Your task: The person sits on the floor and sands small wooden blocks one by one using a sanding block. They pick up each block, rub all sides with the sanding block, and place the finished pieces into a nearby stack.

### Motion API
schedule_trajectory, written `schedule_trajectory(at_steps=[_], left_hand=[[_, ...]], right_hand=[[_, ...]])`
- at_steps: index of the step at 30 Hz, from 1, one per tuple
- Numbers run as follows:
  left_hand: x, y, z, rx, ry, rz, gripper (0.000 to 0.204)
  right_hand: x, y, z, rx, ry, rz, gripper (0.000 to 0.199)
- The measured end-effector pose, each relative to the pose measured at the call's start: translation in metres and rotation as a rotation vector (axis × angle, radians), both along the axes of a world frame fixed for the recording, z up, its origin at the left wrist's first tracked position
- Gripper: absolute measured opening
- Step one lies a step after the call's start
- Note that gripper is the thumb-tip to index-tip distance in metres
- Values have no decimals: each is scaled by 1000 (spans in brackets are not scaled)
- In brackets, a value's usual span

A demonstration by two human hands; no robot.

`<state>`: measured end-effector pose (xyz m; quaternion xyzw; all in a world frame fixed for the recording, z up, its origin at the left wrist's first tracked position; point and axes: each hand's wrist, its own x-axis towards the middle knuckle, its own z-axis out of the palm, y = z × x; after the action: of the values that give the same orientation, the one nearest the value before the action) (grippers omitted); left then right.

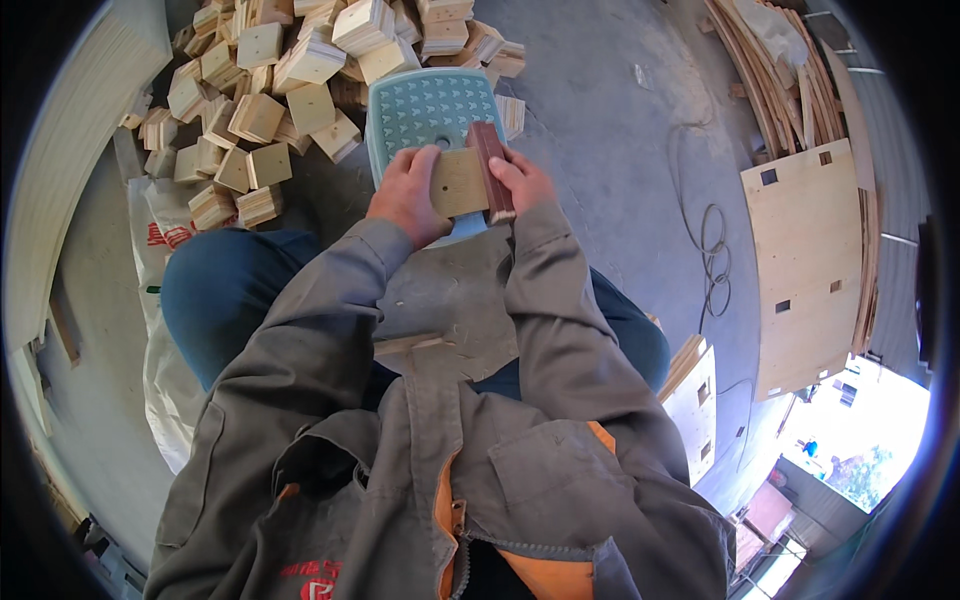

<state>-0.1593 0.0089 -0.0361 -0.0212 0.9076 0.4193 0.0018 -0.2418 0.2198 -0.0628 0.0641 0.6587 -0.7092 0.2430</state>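
Note:
My left hand (407, 192) is closed around the left end of a small plywood block (460, 182), which has a dark hole in its face. The fingers of my right hand (523, 182) grip a long reddish-brown sanding block (490, 165), standing against the plywood's right edge. Both pieces are held over a pale green plastic stool (435, 100) with a raised pattern on its seat. My hands hide the stool's near part, and I cannot tell whether the plywood rests on it.
Several loose plywood blocks (255, 117) lie heaped beyond and left of the stool. A white sack (165, 330) lies by my left knee. To the right, a thin cable (712, 245) coils on the concrete floor near large notched plywood sheets (808, 270). A thin wood strip (412, 344) lies between my legs.

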Motion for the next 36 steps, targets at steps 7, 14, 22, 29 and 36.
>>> schedule_trajectory(at_steps=[7,14,22,29,36], left_hand=[[2,0,-3,-4,34,7,101],[4,-1,-6,-7,52,-4,111],[35,-17,27,-48,-91,-39,120],[47,-25,30,-8,-191,-97,117],[30,-9,23,-196,58,-84,116]], right_hand=[[106,53,26,-3,-115,-15,54],[144,55,31,25,-109,10,55],[114,12,19,-94,-89,-263,55],[96,-3,-2,-237,-7,-393,57],[104,8,7,-139,42,-381,56]])
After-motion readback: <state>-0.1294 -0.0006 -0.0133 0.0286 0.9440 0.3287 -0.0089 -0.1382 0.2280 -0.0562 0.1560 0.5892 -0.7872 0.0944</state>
